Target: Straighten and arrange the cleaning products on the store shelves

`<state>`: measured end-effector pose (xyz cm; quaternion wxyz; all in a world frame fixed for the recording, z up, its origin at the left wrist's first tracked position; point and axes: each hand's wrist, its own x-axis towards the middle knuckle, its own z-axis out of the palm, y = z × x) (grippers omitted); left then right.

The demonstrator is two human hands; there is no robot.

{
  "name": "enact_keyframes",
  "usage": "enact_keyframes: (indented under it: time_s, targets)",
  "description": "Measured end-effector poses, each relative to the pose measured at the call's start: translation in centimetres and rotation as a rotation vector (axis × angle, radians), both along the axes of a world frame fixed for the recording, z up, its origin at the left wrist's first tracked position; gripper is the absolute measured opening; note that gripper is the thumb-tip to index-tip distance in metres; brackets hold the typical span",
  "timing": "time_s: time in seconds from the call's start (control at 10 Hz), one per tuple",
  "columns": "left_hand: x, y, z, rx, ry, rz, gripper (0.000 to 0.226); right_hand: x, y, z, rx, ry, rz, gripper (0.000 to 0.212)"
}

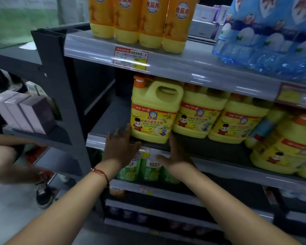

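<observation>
Both forearms reach forward and up to the middle shelf (109,121): the left hand (121,145) lies flat with fingers spread, fingertips beside the lower left corner of the yellow detergent jug (153,112), while the right hand (173,154) is open too, fingers straight, touching the jug's lower right corner. Neither grips it. The jug stands upright at the shelf's front edge, long axis vertical, label facing outward, orange cap (139,80) at its upper left, leftmost in a row of like jugs.

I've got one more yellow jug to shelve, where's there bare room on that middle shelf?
Free: the dark shelf floor left of the leftmost yellow jug, out to the grey upright. Crowded: rightward, the neighbouring jugs stand side by side. Both hands, left hand and right hand, flank that first jug's base.
</observation>
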<state>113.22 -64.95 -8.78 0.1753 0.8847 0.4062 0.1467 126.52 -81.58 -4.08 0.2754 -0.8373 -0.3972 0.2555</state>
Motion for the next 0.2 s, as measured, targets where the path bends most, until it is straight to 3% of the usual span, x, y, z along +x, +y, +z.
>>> enact_keyframes:
  time_s: [0.2]
  targets:
    - [-2.6,-4.5,3.1,0.053,0.121,-0.013,0.077,1.6,-5.0,2.0,-0.155,-0.246,0.042,0.094]
